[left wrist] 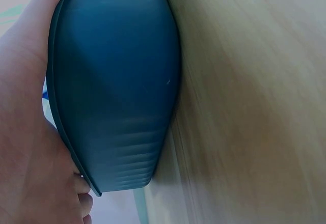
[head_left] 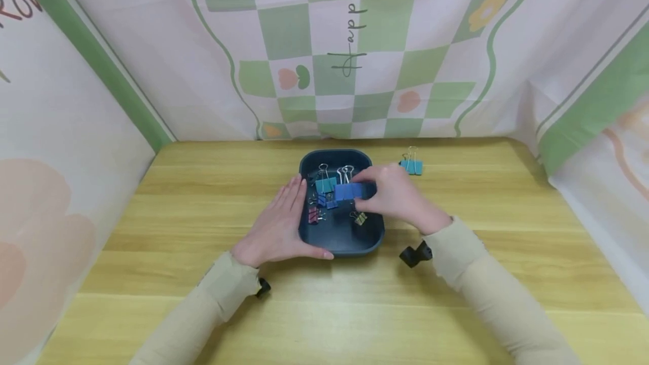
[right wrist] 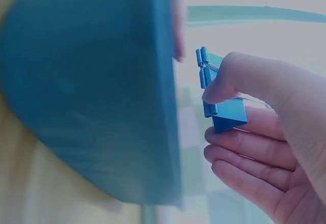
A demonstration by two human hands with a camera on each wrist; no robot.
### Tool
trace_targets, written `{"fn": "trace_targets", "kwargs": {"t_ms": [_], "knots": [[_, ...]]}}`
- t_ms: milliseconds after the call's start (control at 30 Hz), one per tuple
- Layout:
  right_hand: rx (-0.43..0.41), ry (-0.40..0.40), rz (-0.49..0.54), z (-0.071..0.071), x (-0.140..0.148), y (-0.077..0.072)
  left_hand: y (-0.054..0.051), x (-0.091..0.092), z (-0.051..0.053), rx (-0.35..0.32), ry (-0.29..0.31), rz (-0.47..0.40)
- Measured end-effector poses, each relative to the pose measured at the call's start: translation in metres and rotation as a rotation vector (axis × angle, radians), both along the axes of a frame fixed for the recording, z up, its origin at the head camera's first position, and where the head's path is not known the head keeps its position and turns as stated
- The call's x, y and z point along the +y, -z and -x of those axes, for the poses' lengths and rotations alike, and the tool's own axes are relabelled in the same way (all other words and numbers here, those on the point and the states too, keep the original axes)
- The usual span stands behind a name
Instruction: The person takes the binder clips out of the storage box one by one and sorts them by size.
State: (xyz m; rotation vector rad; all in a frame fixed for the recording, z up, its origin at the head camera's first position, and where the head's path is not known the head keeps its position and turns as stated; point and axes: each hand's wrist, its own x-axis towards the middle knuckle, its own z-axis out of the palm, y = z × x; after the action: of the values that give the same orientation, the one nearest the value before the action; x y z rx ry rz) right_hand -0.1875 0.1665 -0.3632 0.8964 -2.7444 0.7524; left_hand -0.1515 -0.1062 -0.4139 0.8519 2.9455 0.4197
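My right hand (head_left: 392, 193) pinches a large blue binder clip (head_left: 347, 191) between thumb and fingers, above a dark blue tray (head_left: 339, 253). In the right wrist view, the blue clip (right wrist: 229, 113) is held at thumb and fingertips, apart from the tray wall (right wrist: 97, 81). My left hand (head_left: 284, 224) rests against the tray's left side, fingers straight along the rim and thumb at the front edge. Inside the tray lie a teal clip (head_left: 326, 186), small blue clips (head_left: 322, 200), a dark pink clip (head_left: 313, 216) and a yellowish clip (head_left: 360, 218).
Another teal binder clip (head_left: 413, 167) stands on the wooden table (head_left: 203, 201), behind my right hand. A patterned cloth (head_left: 329, 44) hangs along the table's back edge, with more cloth on both sides. Black devices (head_left: 417, 254) sit at the wrists.
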Motion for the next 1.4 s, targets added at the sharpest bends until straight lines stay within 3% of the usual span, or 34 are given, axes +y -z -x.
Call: {"fn": "trace_targets", "kwargs": {"t_ms": [200,400,567,700,1033,1400], "knots": [[0.079,0.06,0.047,0.001,0.022,-0.017,0.001,0.0,0.0,0.006,-0.003,-0.004],[0.106,0.12,0.081,0.005,0.049,-0.029,0.0,0.0,0.0,0.014,0.006,-0.001],[0.098,0.223,0.089,0.007,0.072,-0.034,-0.001,0.0,-0.001,0.005,0.003,-0.003],[0.039,0.298,0.09,0.009,0.092,-0.036,-0.002,0.0,-0.001,-0.002,0.002,0.0],[-0.074,0.398,0.09,0.024,0.138,-0.027,-0.004,0.0,-0.001,-0.016,0.0,0.001],[-0.141,0.429,0.062,0.045,0.184,0.003,-0.002,0.0,-0.001,-0.012,0.004,0.004]]}}
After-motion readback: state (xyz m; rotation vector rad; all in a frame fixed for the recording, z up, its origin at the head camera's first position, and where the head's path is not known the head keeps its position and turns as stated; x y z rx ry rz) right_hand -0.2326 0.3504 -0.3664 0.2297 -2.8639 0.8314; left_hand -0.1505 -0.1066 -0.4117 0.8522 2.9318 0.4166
